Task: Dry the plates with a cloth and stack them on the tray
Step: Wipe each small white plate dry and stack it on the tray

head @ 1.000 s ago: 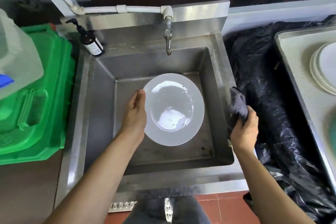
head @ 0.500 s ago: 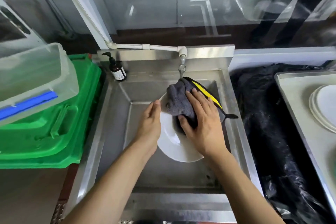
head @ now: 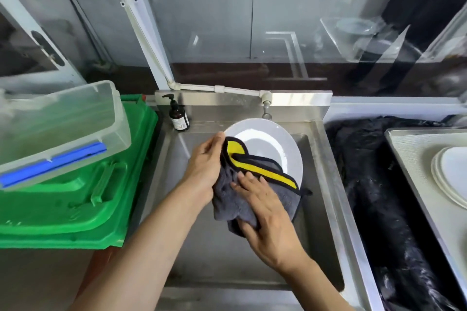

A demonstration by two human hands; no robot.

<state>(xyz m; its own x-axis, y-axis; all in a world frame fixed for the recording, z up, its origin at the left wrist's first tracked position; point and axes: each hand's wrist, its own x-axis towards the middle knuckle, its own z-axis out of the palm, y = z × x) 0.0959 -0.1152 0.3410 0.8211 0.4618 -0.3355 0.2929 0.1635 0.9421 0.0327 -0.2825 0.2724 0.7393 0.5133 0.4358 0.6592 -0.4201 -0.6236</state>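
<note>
Round white ceramic plate (head: 267,144) is held tilted over the stainless steel sink (head: 326,184), approx. centre of scene, just below the tap (head: 265,108). Left hand (head: 202,171) grips the plate's left rim, thumb up near the top edge, w/ part of the cloth bunched under the palm. Grey microfibre cloth with a yellow band and black edging (head: 242,197) drapes over the plate's near half and hangs below it. Right hand (head: 265,222) lies on the cloth, fingers mostly straight and pressing it against the plate, thumb tucked under the hanging fold. Far left corner of the sink: dark brown pump bottle (head: 178,116), upright. Left of the sink: green plastic crate (head: 75,197) w/ a clear plastic lidded box with a blue clip (head: 58,129) resting on top, tilted. Right of the sink: black plastic sheeting (head: 374,197), then a pale metal tray (head: 417,159) at the right edge carrying a stack of white plates (head: 452,171), well apart from the hands.
</note>
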